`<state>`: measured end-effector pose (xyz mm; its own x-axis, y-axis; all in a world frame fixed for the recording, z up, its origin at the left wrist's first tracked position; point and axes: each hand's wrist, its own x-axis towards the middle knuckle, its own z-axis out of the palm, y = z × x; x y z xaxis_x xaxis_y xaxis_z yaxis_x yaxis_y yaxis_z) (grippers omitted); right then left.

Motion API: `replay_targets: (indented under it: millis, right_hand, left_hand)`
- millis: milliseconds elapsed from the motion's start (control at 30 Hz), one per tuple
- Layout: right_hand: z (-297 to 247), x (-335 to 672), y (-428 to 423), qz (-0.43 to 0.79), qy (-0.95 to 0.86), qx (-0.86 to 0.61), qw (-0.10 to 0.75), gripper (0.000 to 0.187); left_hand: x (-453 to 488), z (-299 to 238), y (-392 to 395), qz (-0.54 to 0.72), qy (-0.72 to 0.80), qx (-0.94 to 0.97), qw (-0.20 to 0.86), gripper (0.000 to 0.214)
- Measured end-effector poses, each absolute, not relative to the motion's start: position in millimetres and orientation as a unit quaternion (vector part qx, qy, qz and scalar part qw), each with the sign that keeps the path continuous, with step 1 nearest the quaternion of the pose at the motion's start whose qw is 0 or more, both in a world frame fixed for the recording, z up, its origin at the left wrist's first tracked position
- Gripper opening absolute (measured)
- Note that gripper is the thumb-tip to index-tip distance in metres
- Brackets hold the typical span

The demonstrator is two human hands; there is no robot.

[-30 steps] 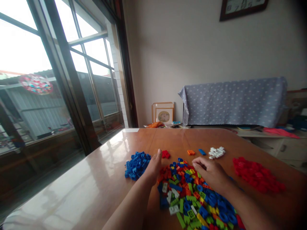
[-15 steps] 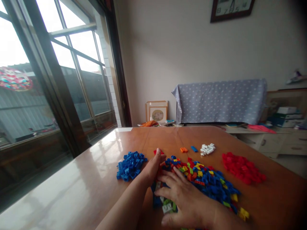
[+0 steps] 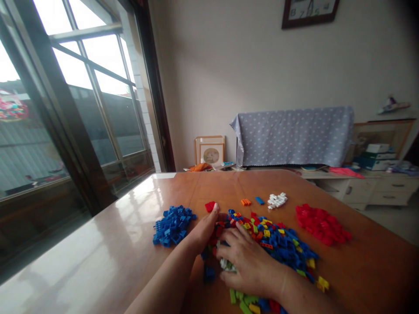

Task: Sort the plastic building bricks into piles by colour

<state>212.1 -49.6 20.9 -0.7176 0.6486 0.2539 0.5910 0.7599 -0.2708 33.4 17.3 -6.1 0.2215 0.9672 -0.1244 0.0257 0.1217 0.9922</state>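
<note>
My left hand (image 3: 207,230) rests on edge at the left side of a mixed pile of toy bricks (image 3: 288,249), thumb up, its fingers partly hidden and reaching right; it looks open. My right hand (image 3: 245,257) lies palm down over the near left part of this pile. Its fingers curl round some white and green toy bricks (image 3: 228,265), mostly covered by the hand. Blue bricks (image 3: 208,274) lie below the left wrist, and lime green bricks (image 3: 248,301) show under the right forearm.
On the brown table (image 3: 108,253) are a blue brick pile (image 3: 173,225), a red brick pile (image 3: 322,224) and a white brick group (image 3: 277,200). Toward the back lie red bricks (image 3: 210,206), orange bricks (image 3: 245,202) and a blue brick (image 3: 259,200). A window stands at the left.
My right hand's fingers have drawn together over the white and green bricks. Lime green bricks below it have come into view. The camera has turned slightly right.
</note>
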Motion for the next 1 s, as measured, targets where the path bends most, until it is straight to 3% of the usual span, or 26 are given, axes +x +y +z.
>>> replay_targets:
  millis: [267,1000]
  right_hand:
    - [20,235,-32,0.051,-0.899,-0.385,0.203,0.008]
    - [18,300,13,0.165,-0.807,-0.490,0.285,0.012]
  left_hand:
    - [36,6,7,0.393,0.468,0.551,0.569,0.078]
    - [42,15,-3,0.341,0.456,0.653,0.499,0.062]
